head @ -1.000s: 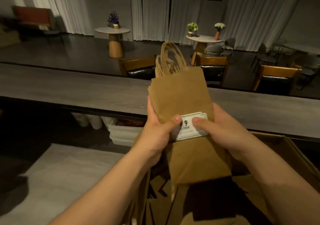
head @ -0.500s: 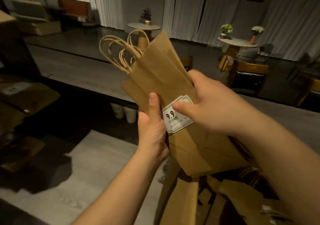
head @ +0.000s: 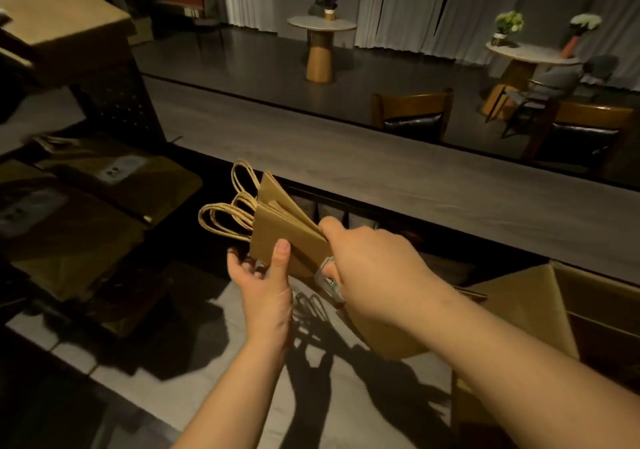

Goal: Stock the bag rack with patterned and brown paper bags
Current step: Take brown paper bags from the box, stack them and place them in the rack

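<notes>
A stack of flat brown paper bags point(head: 284, 237) with twisted paper handles lies tilted in mid-air, handles pointing left. My right hand point(head: 370, 268) grips the stack from the right, over a small white price label point(head: 327, 277). My left hand point(head: 266, 282) holds the stack's near edge, thumb on top and fingers underneath. The dark bag rack point(head: 114, 102) stands at the left. Brown paper bags point(head: 86, 227) with labels lie stacked on its shelves.
An open cardboard box point(head: 540, 306) sits at the lower right. A long grey counter point(head: 381, 178) runs across behind the bags. Beyond it are wooden chairs point(head: 412, 116) and round tables with flowers point(head: 322, 26). A light floor lies below my arms.
The view has turned left and the rack has come into sight. Both hands have swung the bag stack down and left, from upright to nearly flat, handles now toward the rack.
</notes>
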Demonstrator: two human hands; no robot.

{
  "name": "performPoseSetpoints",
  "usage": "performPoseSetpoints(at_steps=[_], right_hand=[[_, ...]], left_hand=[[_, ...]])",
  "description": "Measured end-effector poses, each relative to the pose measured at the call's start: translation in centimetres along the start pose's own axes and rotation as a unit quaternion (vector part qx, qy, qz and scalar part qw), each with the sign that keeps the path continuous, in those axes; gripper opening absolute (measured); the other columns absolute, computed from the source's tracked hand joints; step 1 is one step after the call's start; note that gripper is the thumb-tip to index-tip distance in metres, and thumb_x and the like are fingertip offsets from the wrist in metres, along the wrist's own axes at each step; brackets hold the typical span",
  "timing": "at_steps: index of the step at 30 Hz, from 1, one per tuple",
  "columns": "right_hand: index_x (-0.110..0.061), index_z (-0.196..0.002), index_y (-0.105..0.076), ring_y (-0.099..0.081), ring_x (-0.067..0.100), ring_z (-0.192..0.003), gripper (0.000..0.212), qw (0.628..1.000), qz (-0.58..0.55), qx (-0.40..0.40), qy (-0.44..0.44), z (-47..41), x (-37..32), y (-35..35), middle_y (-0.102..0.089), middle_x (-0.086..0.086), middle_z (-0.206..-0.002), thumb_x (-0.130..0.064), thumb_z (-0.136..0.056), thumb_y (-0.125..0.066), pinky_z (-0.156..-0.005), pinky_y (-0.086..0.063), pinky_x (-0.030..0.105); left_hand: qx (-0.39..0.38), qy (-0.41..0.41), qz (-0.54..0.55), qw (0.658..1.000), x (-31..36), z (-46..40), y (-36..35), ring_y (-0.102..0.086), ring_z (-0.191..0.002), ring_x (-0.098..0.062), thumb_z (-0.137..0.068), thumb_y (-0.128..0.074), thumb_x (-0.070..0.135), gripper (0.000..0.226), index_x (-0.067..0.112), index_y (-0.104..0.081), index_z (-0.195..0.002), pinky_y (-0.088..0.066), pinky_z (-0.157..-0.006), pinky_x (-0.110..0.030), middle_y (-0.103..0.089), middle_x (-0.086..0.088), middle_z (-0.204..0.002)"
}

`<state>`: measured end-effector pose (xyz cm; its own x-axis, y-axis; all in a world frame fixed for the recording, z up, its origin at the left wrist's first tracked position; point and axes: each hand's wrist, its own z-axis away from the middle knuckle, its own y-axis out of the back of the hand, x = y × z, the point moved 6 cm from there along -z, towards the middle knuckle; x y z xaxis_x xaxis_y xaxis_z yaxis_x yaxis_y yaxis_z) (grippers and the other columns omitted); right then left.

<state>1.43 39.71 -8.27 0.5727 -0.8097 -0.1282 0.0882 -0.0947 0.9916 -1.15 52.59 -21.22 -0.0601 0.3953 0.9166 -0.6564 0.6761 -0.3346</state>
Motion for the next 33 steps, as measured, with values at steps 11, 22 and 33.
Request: performPoseSetpoints(at_steps=[11, 22, 33], right_hand=[[-0.034, -0.140, -0.037, -0.068, 0.035, -0.099, 0.051, 0.986, -0.004, -0.163, -0.028, -2.7, -3.1, -19.6, -0.069, 0.007, -0.112, -0.021, -0.098, -0.063, -0.073, -0.052, 0.044], [-0.042, -0.134, -0.053, -0.039, 0.015, -0.138, 0.061, 0.966, -0.069, -0.149, -0.201, 1.3, 1.8, -22.3, -0.053, -0.014, -0.140, -0.079, -0.085, -0.056, -0.125, -0.012, 0.058], [-0.048, -0.128, -0.035, -0.058, 0.013, -0.119, 0.090, 0.756, -0.522, -0.009, -0.394, 6.2, 4.8, -27.5, -0.051, -0.010, -0.129, -0.013, -0.071, -0.094, -0.104, -0.055, 0.036]], left_hand=[[-0.453, -0.238, -0.632, 0.581, -3.4, -8.5, 8.0, -0.028, -0.147, 0.000, -0.073, -0.073, 0.070, 0.080, 0.048, -0.048, -0.145, -0.011, -0.129, -0.040, -0.049, 0.025, -0.144], [-0.462, -0.190, -0.502, 0.706, -8.0, -11.0, 12.7, -0.058, -0.108, 0.001, -0.073, -0.090, 0.037, 0.040, 0.044, -0.070, -0.107, -0.049, -0.092, -0.018, -0.057, 0.025, -0.108], [-0.441, -0.184, -0.466, 0.745, -8.8, -10.4, 12.0, -0.062, -0.102, -0.004, -0.064, -0.089, 0.051, 0.044, 0.043, -0.068, -0.101, -0.048, -0.084, -0.015, -0.059, 0.025, -0.108]])
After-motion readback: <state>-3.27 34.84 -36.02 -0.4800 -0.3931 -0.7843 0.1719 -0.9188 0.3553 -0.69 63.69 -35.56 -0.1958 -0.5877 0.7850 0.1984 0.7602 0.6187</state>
